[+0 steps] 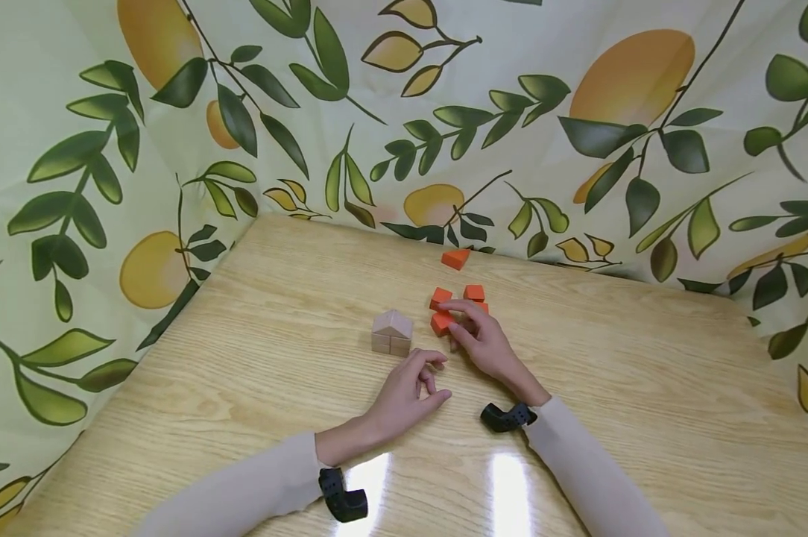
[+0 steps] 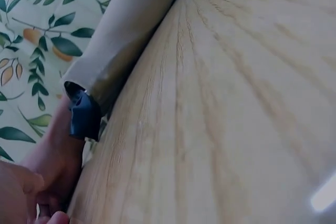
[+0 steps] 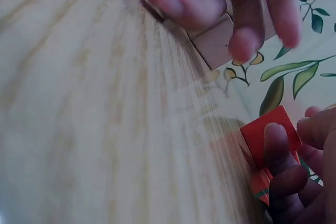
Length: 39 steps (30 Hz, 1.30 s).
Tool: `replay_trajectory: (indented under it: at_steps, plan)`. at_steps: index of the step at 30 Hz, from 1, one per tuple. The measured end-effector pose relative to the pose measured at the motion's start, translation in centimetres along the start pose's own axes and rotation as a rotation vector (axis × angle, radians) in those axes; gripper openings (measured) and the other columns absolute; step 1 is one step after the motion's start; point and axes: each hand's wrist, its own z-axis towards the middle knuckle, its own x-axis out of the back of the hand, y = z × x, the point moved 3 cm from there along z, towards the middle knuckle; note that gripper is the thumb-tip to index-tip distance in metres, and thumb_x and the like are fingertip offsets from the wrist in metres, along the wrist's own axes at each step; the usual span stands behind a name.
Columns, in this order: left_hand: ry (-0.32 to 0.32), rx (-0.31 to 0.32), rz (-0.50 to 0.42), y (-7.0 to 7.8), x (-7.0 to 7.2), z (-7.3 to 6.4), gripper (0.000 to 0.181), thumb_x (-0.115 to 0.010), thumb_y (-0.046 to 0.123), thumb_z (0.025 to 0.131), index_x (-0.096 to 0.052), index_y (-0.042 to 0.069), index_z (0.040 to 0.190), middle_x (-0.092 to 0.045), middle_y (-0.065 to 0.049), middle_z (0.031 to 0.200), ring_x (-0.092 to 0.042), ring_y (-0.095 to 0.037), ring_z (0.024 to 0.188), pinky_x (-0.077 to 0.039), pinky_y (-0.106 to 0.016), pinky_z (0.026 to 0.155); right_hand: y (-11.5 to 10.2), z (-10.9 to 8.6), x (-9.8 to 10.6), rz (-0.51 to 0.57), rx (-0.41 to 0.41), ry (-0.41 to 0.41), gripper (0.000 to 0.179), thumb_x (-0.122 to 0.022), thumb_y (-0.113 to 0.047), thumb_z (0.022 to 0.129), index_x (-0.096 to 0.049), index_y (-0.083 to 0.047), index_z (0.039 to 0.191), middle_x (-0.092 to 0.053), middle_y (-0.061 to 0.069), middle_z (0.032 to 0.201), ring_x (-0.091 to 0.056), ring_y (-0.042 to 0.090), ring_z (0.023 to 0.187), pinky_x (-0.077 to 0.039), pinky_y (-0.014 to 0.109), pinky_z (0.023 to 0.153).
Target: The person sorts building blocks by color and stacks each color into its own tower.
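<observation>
My right hand [image 1: 487, 347] pinches an orange block [image 1: 442, 324] between forefinger and thumb, its other fingers curled underneath. In the right wrist view this block [image 3: 262, 132] shows beside the fingertips, with a second orange piece partly hidden below. Another orange block [image 1: 440, 297] lies just beyond the forefinger. My left hand [image 1: 400, 395] rests near the table with loosely bent fingers and holds nothing. Close by it stands a small house-shaped stack of plain wooden blocks [image 1: 391, 334], a triangular roof on top. In the right wrist view the left fingers partly cover the wooden stack [image 3: 212, 45].
Beyond the right hand lie an orange block [image 1: 474, 292] and another [image 1: 482, 307] partly covered by the hand. An orange triangular block [image 1: 455, 259] sits near the back edge of the wooden table [image 1: 276, 298]. Patterned cloth [image 1: 350, 112] hangs behind the table and at its left.
</observation>
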Motion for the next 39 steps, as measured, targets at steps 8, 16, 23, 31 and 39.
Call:
replay_trajectory:
  at_steps: [8, 16, 23, 31, 39]
  plan:
    - [0.093, 0.109, 0.044, 0.0, -1.5, 0.4, 0.058, -0.07, 0.004, 0.084, -0.041, -0.002, 0.134, -0.05, -0.013, 0.118, -0.051, -0.008, 0.068, -0.041, -0.026, 0.068, 0.0, -0.7, 0.0, -0.047, -0.061, 0.026, 0.038, -0.059, 0.006, 0.091, -0.051, 0.006, 0.128, -0.051, 0.023, 0.118, -0.061, 0.036, 0.065, -0.05, 0.027, 0.061]
    - [0.143, 0.135, 0.068, 0.6, -2.8, 0.8, 0.064, -0.069, -0.001, 0.084, -0.034, -0.002, 0.138, -0.039, -0.016, 0.128, -0.053, -0.015, 0.077, -0.04, -0.022, 0.064, 1.3, -1.7, 0.5, -0.159, -0.081, 0.113, 0.036, -0.066, 0.004, 0.087, -0.058, 0.002, 0.122, -0.06, 0.017, 0.089, -0.06, 0.03, 0.064, -0.045, 0.023, 0.059]
    - [0.152, 0.122, 0.063, 0.6, -3.2, 1.4, 0.062, -0.067, -0.002, 0.085, -0.034, -0.003, 0.138, -0.039, -0.014, 0.128, -0.053, -0.013, 0.076, -0.042, -0.022, 0.065, 3.6, -3.1, 1.6, -0.178, -0.042, 0.166, 0.036, -0.072, -0.002, 0.084, -0.062, -0.009, 0.117, -0.061, 0.007, 0.095, -0.06, 0.014, 0.066, -0.047, 0.022, 0.057]
    - [0.157, 0.129, 0.046, 0.5, -3.8, 2.7, 0.058, -0.065, -0.004, 0.086, -0.036, -0.001, 0.136, -0.04, -0.014, 0.127, -0.054, -0.015, 0.08, -0.042, -0.021, 0.064, 3.5, -4.7, 2.7, -0.175, -0.082, 0.163, 0.036, -0.073, -0.006, 0.084, -0.062, -0.016, 0.117, -0.065, -0.001, 0.078, -0.057, 0.013, 0.057, -0.043, 0.023, 0.051]
    - [0.134, 0.133, 0.09, -0.1, -3.6, 3.9, 0.053, -0.066, -0.002, 0.087, -0.042, -0.001, 0.134, -0.046, -0.013, 0.123, -0.051, -0.015, 0.08, -0.042, -0.021, 0.064, 3.6, -5.7, 3.1, -0.138, -0.096, 0.164, 0.039, -0.074, -0.005, 0.083, -0.062, -0.011, 0.119, -0.065, 0.005, 0.098, -0.058, 0.015, 0.062, -0.045, 0.022, 0.052]
